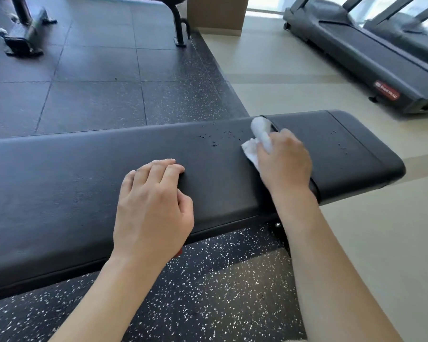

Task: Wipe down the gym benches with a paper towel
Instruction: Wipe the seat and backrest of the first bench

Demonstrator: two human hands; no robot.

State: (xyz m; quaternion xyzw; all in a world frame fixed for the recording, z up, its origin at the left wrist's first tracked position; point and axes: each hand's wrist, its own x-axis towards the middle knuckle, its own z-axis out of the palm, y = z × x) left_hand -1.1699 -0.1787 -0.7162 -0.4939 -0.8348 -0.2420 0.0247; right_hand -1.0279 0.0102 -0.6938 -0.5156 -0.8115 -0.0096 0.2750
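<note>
- Right, my right hand (284,160) is clenched around a crumpled white paper towel (258,139), pressing it flat against the top of the black bench (84,174).
- Part of the towel bunches up past my knuckles, and a flatter corner sticks out to the left of my fingers.
- That towel sits right at the seam where the long pad meets the shorter end pad (344,146), and my wrist lies across that gap.
- Just left of the towel there's a scatter of small droplets (218,138) on the long pad, and a few more specks on the end pad to the right.
- My left hand (153,206) holds nothing: it rests palm down on the long pad, fingers loosely curled, well apart from the towel.
- Both my forearms are bare and reach in from the bottom of the view.
- Under the bench is dark speckled rubber flooring (208,292), and a bolt on the frame shows just below the pad's near edge.
- Beyond the bench, dark floor tiles on the left meet pale flooring on the right.
- Far right, two treadmills (371,53) stand side by side on the pale floor.
- Far left, the base of another machine (25,33) stands on the dark tiles.
</note>
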